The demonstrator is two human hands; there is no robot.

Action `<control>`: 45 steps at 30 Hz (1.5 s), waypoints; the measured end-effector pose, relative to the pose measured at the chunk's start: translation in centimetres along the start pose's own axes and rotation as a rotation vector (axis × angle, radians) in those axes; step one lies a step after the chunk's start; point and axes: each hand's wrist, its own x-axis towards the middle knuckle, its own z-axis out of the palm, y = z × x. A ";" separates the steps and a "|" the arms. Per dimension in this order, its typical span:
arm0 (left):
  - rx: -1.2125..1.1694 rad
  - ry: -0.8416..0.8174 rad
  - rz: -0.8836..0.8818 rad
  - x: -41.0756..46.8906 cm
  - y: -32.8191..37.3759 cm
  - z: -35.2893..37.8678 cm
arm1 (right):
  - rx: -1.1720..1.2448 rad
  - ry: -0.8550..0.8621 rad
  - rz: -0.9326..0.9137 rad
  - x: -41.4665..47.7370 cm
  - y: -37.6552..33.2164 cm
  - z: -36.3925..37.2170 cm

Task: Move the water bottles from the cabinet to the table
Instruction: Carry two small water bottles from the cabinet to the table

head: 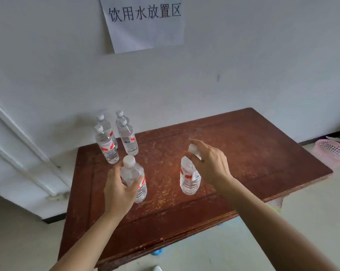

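The left hand (pixel 119 189) is wrapped around the body of a water bottle (pixel 135 178), thumb across the near face and fingers curled behind it, just below the white cap. The bottle stands upright, and its base appears to sit on the wooden table (pixel 243 145), though the contact itself is hard to make out. The right hand (pixel 209 163) is closed from above over the neck and cap of a second bottle (pixel 189 178), which hangs or stands almost upright beneath the palm, its base at or just over the tabletop; which of the two cannot be told.

Beyond the left hand, toward the wall and just past its fingertips, four more bottles (pixel 116 136) stand close together in a cluster at the table's far corner. Past the right hand the tabletop runs on to its far edge. A paper sign (pixel 143 22) hangs on the wall above, and a pink basket (pixel 332 151) sits on the floor well off to the right of the right hand.

The step in hand looks like setting down this pair of bottles. The next move would call for settling each base flat, opening both hands without tipping the tall, narrow bottles, then drawing back clear of the cluster. The cabinet is not in view.
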 end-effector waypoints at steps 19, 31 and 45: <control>0.043 -0.102 -0.126 19.9 -7.7 10.9 | 0.307 -0.032 0.176 29.3 3.3 14.7; 0.129 0.038 -0.240 28.2 -5.2 17.2 | 0.376 -0.157 0.062 36.4 5.5 19.5; 0.254 -0.108 -0.225 29.0 -3.9 15.3 | 0.136 -0.258 -0.181 37.7 3.2 21.0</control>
